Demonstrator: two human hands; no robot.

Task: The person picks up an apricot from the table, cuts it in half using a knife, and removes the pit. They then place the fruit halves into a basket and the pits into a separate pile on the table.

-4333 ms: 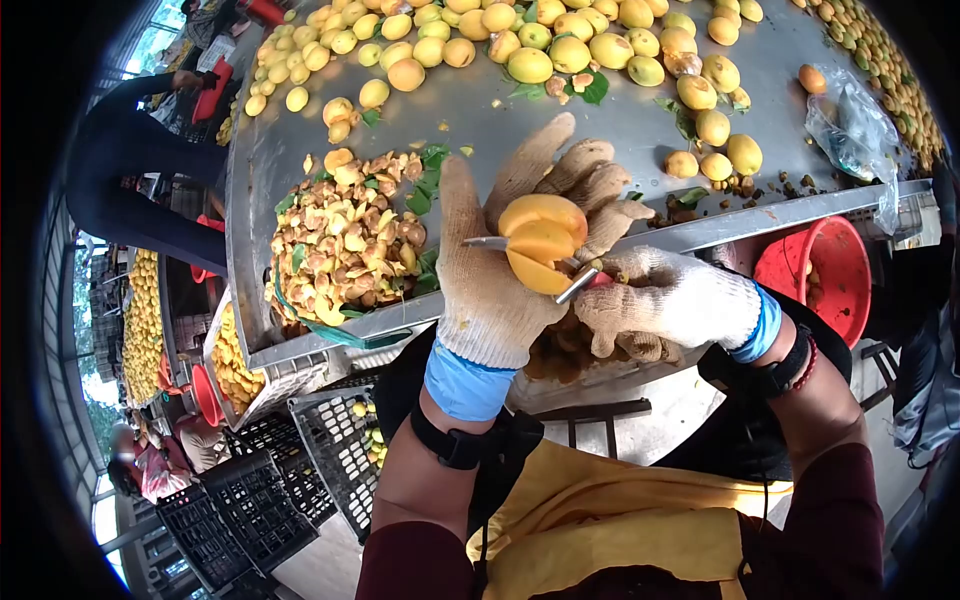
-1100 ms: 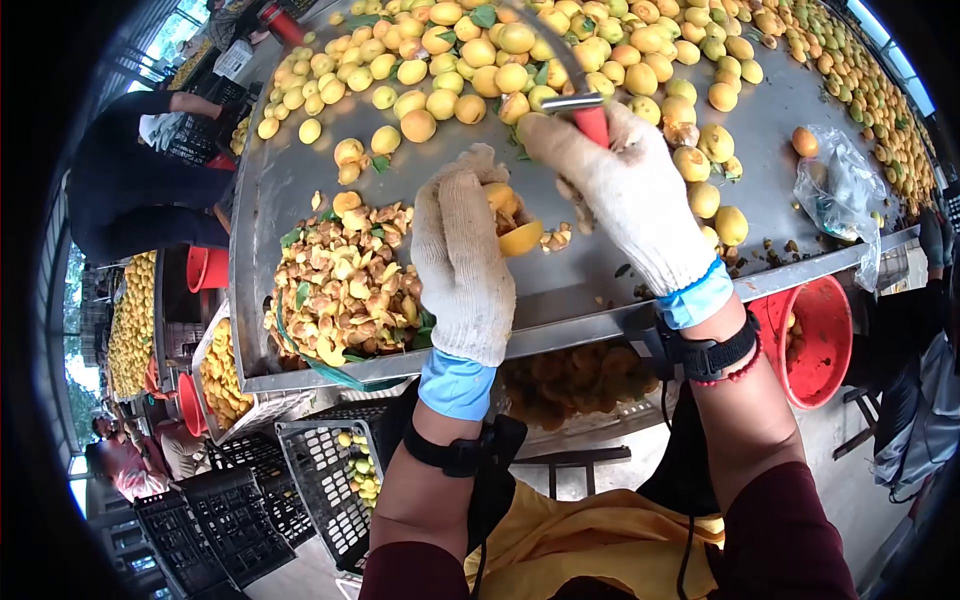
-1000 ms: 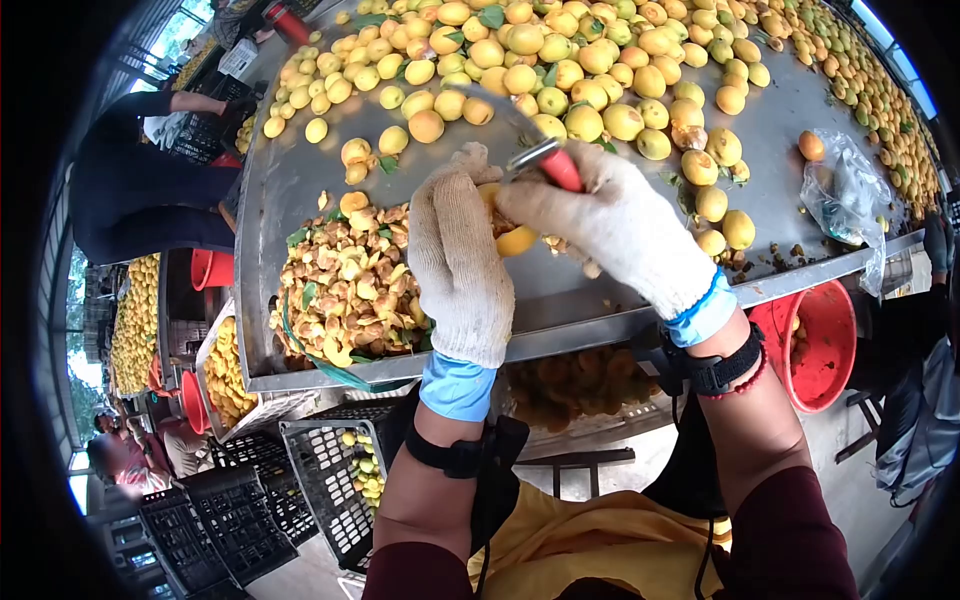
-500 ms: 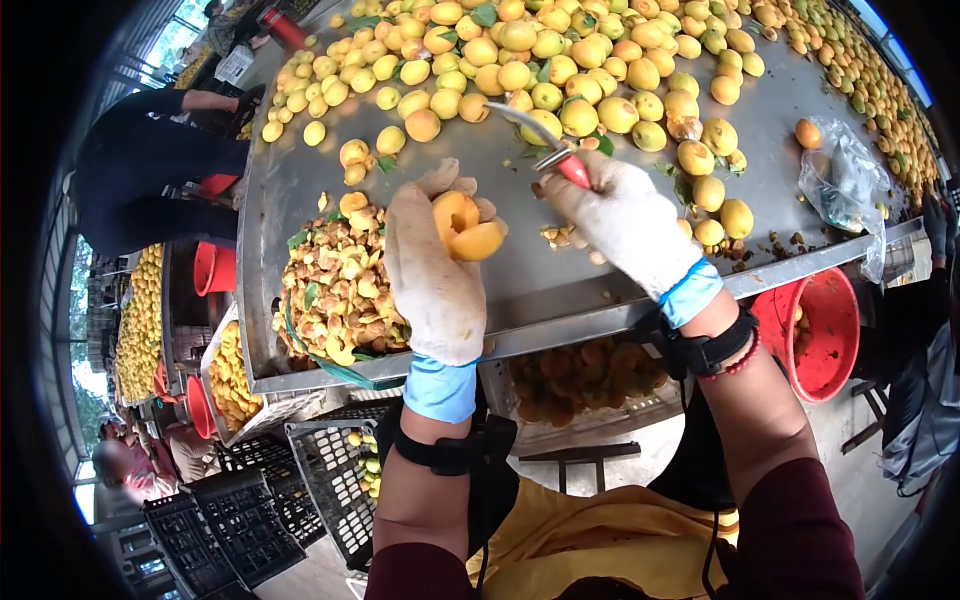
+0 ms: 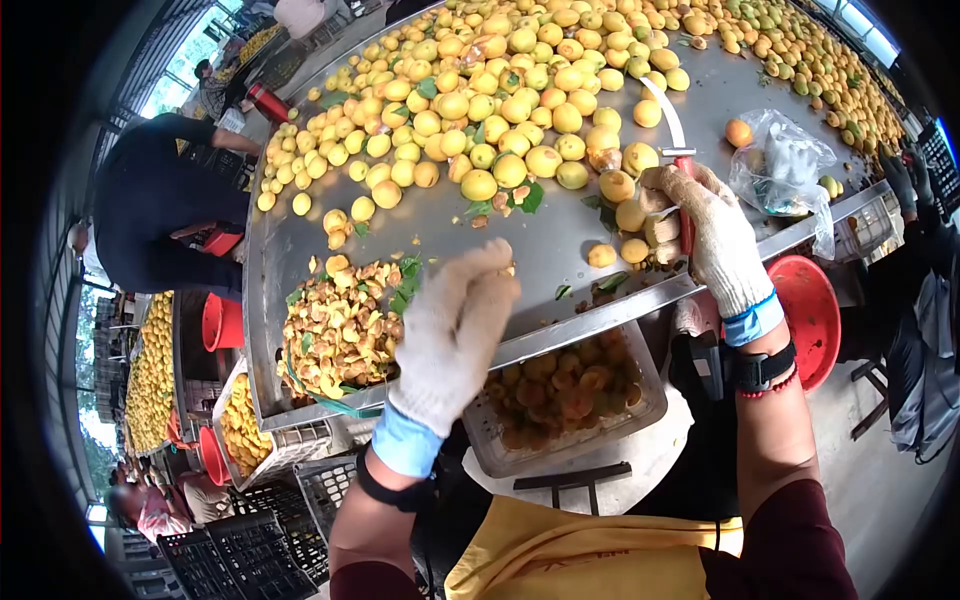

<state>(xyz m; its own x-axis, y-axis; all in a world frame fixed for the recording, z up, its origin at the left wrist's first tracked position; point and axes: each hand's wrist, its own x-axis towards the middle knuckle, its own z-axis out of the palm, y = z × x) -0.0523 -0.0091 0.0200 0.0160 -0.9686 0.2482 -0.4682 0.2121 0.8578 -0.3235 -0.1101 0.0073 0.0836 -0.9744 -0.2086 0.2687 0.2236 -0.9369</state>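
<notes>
Gripping a red-handled knife (image 5: 680,150) with fingers clamped round its handle (blade pointing up), the right hand (image 5: 715,240) rests among loose fruits (image 5: 630,213) on the steel table (image 5: 540,250). The left hand (image 5: 455,330) hovers, back uppermost, over the table edge, its grip hidden, above a tub of fruit halves (image 5: 570,390).

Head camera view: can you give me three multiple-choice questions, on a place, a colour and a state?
1. Where is the clear tub of cut fruit?
A. among the whole fruit
B. below the table's near edge
C. on a crate
2. What colour is the knife handle?
A. red
B. blue
C. green
3. The right hand is:
A. open and empty
B. flat on the table
C. shut on the knife
Answers: B, it sits under the metal rim; A, red shows within the gloved grip; C, it wraps the handle.
</notes>
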